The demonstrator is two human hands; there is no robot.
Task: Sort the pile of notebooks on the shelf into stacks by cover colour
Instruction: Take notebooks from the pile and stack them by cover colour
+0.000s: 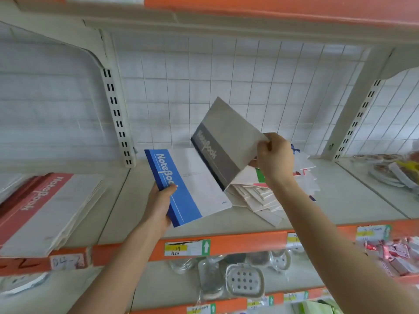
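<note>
Left hand (pixel 158 207) gripped the blue notebook (pixel 181 193) by its spine over the shelf's (pixel 351 200) front edge, red stack (pixel 45 211) lay at the front left, right hand (pixel 274 157) pinched a tilted grey notebook's (pixel 226 143) corner, raised above the pile (pixel 260 196) mid-shelf, wire grid (pixel 226 75) stood behind.

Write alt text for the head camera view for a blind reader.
A person's left hand grips a blue notebook while the right hand holds a grey notebook above a messy pile on a shelf; red notebooks sit stacked at left.
</note>
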